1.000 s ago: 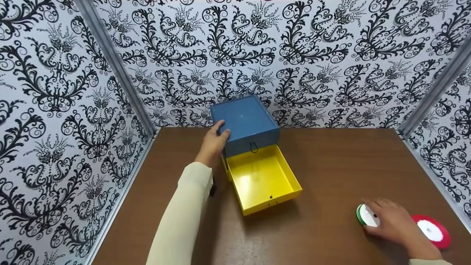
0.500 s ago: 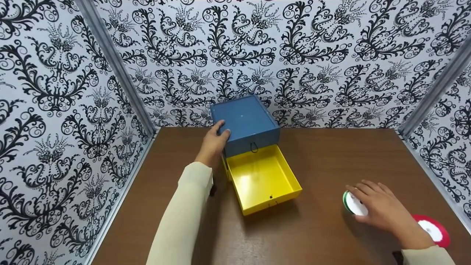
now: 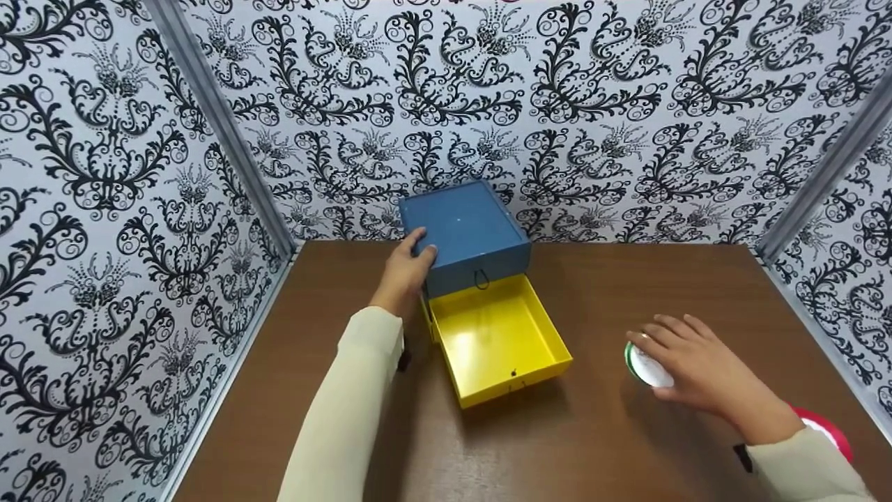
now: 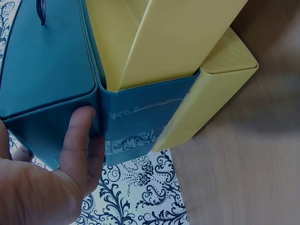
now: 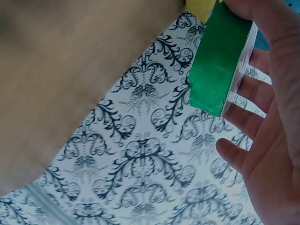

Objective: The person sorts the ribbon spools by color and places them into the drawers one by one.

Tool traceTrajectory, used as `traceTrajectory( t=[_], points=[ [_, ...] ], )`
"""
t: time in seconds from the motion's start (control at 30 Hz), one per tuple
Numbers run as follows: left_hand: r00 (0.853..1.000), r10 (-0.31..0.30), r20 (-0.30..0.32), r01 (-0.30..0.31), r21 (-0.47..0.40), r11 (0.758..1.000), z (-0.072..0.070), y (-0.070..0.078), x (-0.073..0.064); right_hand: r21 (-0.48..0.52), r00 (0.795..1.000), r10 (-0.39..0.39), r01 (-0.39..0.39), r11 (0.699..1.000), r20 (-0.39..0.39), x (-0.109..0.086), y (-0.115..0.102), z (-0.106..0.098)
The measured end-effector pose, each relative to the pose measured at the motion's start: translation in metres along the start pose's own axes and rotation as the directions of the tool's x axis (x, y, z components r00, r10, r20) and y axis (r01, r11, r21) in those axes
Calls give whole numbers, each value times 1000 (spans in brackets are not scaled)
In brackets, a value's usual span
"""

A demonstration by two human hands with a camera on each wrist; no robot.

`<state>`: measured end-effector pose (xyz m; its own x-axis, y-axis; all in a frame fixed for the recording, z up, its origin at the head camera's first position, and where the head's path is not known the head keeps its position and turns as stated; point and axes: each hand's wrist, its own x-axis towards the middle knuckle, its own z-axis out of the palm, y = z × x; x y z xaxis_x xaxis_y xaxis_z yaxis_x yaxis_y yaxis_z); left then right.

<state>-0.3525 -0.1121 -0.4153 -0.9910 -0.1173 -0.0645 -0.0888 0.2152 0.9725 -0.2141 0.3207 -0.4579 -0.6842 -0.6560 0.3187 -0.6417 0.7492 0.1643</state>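
On the left, a cream-sleeved arm reaches forward to the left hand (image 3: 404,268), laid along a corner of a blue box (image 3: 467,223), thumb over the top and fingers fairly straight against the side; it sits just as it did a second ago, apparently steadying the box. Below and in front, a yellow drawer (image 3: 495,335) stands pulled out, unmoved (a small dark loop hangs on its front). Further right is the change: the right hand (image 3: 711,376), pinching a spool of green ribbon (image 3: 651,366) between thumb and fingers, has travelled left and away from the person. The spool now hangs tilted above the brown desk (image 3: 641,286), its shadow underneath, nearer the drawer but well apart from it. So the carrying seems under way, with the spool in neither drawer nor box. At far right, a red-rimmed roll (image 3: 840,439) lies untouched, more hidden by the right sleeve than before.
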Motion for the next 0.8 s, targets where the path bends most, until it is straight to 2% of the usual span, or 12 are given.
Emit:
traceTrajectory(
  t=[0.13,0.43,0.6,0.8],
  points=[
    [1000,5,-4,-5,-23,1000,1,0,0,-24,998,-54,54,998,29,13,0,-5],
    [1000,4,9,-4,47,999,-1,2,-3,-103,983,-166,173,980,73,42,-4,-11],
    [1000,-15,11,15,13,1000,0,2,-3,-136,968,-206,225,965,145,58,-10,-15],
    [999,-37,23,38,-56,998,0,2,-2,-191,943,-279,312,931,181,81,-18,-23]
  ],
)
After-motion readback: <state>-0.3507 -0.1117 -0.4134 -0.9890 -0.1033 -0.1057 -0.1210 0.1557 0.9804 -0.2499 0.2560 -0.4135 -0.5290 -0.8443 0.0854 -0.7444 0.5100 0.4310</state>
